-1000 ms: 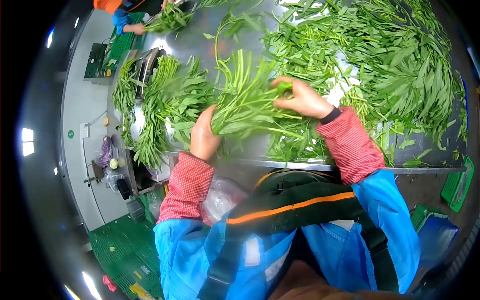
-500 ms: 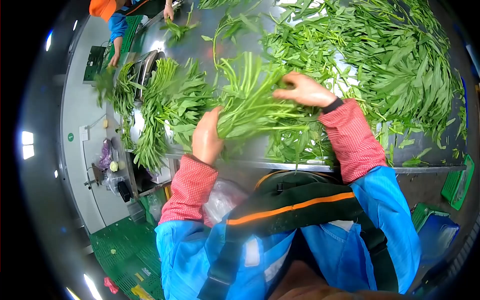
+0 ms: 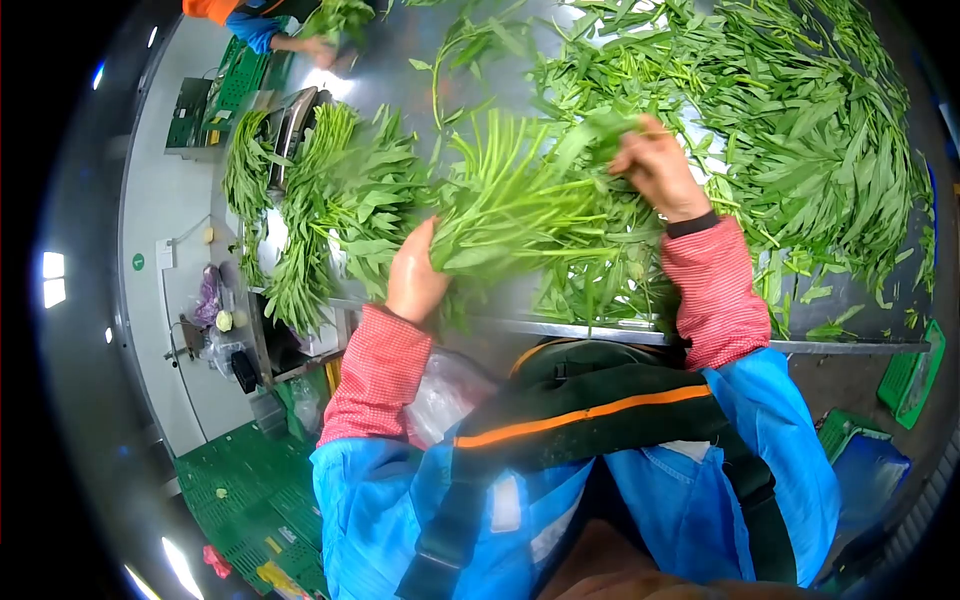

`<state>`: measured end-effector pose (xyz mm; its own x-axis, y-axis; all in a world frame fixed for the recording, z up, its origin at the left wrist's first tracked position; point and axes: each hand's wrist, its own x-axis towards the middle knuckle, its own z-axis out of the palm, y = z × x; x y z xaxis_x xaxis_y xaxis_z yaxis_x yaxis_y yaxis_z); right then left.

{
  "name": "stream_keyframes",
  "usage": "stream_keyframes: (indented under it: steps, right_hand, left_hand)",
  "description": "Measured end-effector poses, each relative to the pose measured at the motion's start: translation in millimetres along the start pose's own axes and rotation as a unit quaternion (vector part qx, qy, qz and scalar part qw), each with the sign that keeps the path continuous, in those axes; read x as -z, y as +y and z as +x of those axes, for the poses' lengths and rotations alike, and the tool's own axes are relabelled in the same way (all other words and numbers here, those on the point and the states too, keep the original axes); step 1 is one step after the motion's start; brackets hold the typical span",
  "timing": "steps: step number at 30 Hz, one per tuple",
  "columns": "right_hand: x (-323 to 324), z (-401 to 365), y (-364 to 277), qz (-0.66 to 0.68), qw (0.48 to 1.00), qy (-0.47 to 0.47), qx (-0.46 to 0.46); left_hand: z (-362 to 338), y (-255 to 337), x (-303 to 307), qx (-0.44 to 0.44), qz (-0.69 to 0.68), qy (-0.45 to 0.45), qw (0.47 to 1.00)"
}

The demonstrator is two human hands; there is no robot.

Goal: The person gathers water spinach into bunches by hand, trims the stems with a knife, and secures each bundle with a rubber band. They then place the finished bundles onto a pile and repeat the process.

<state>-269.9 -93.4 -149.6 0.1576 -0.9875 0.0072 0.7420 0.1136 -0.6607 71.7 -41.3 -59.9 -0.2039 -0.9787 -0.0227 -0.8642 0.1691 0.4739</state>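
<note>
My left hand (image 3: pixel 415 275) is wrapped round the leafy part of a bunch of water spinach (image 3: pixel 530 205), whose pale green stems fan out to the right. To the right of those stem ends, my right hand (image 3: pixel 662 172) has its fingers closed on a leafy sprig of water spinach (image 3: pixel 598 140), slightly blurred. Loose water spinach (image 3: pixel 820 150) is heaped over the right side of the metal table (image 3: pixel 400 75). Left of my left hand lie gathered bunches of water spinach (image 3: pixel 312 215), some hanging over the table's edge.
A co-worker's hand (image 3: pixel 318 52) is at the far left, close to more greens. A metal device, probably a scale (image 3: pixel 292 140), stands among the bunches. Green crates (image 3: pixel 245 490) lie at lower left, and a green basket (image 3: pixel 912 375) is at right.
My right hand has moved up and right, away from the bunch, with a sprig in its fingers. My left hand stays put. The co-worker's hands and greens have shifted.
</note>
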Motion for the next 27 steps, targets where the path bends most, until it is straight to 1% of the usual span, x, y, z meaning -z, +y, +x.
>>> stream_keyframes:
  steps: [2,3,4,5,6,7,8,10,12,13,14,16,18,19,20,21,22,24,25,27]
  right_hand:
    - [16.3,0.5,-25.7,0.131,0.99,-0.052,0.033]
    - [38.4,1.8,-22.7,0.078,0.995,-0.055,0.031]
    - [34.4,1.1,-22.8,-0.01,1.0,-0.027,-0.008]
    - [29.6,-1.1,-20.5,-0.097,0.994,0.002,-0.047]
    - [23.5,-4.7,-16.8,-0.183,0.979,0.032,-0.085]
    - [-0.5,-10.7,-18.0,-0.246,0.966,0.004,-0.077]
    - [-4.6,-6.0,-7.9,-0.335,0.936,-0.029,-0.108]
    - [-47.9,-9.1,-1.4,-0.467,0.879,-0.049,-0.079]
    - [-37.2,1.2,8.8,-0.392,0.919,0.004,-0.045]
    - [-32.9,7.8,12.8,-0.352,0.935,0.028,-0.029]
    - [-31.6,9.7,3.1,-0.319,0.94,0.121,0.014]
    - [19.2,20.7,-20.4,-0.179,0.977,0.113,-0.018]
    - [18.1,17.6,-36.0,-0.161,0.983,0.086,-0.021]
    - [16.4,18.0,-35.8,-0.216,0.975,0.052,-0.029]
    - [-4.4,14.5,-41.2,-0.314,0.944,0.07,-0.077]
    - [-9.4,19.2,-34.6,-0.39,0.918,-0.003,-0.067]
    - [-13.1,23.7,-26.1,-0.461,0.883,-0.076,-0.057]
    - [-37.9,18.8,-7.5,-0.581,0.797,-0.163,0.015]
    - [-41.2,12.1,7.5,-0.581,0.802,-0.141,-0.01]
    - [-34.8,25.3,9.2,-0.504,0.843,-0.18,-0.043]
  left_hand:
    - [-1.0,-4.0,2.8,0.028,-0.039,-0.001,0.999]
    - [-1.6,-1.9,6.0,0.034,-0.061,-0.001,0.998]
    - [-1.3,-0.9,8.0,0.039,-0.083,-0.001,0.996]
    - [-0.2,-4.7,6.7,0.025,-0.099,0.007,0.995]
    - [1.0,-4.2,6.8,0.024,-0.096,0.003,0.995]
    - [1.9,-3.1,6.6,0.023,-0.092,-0.001,0.995]
    - [2.6,-1.9,6.2,0.022,-0.089,-0.006,0.996]
    - [3.4,0.3,2.7,0.022,-0.107,-0.021,0.994]
    - [5.6,1.6,0.7,0.023,-0.125,-0.033,0.991]
    - [4.9,1.7,1.4,0.004,-0.108,-0.023,0.994]
    - [3.0,0.4,2.7,0.012,-0.108,-0.026,0.994]
    - [-0.5,-2.5,5.4,0.027,-0.108,-0.031,0.993]
    - [-4.1,-3.6,6.6,0.029,-0.112,-0.026,0.993]
    - [-5.2,-5.5,5.2,0.033,-0.12,-0.03,0.992]
    - [-4.4,0.0,6.1,0.037,-0.129,-0.034,0.99]
    - [-4.8,8.9,8.1,0.027,-0.094,-0.029,0.995]
    - [-3.4,10.2,5.0,0.014,-0.095,-0.029,0.995]
    - [2.2,11.5,-0.6,-0.012,-0.095,-0.029,0.995]
    - [4.1,21.0,3.0,-0.01,-0.091,-0.047,0.995]
    - [5.5,19.9,5.3,-0.013,-0.093,-0.056,0.994]
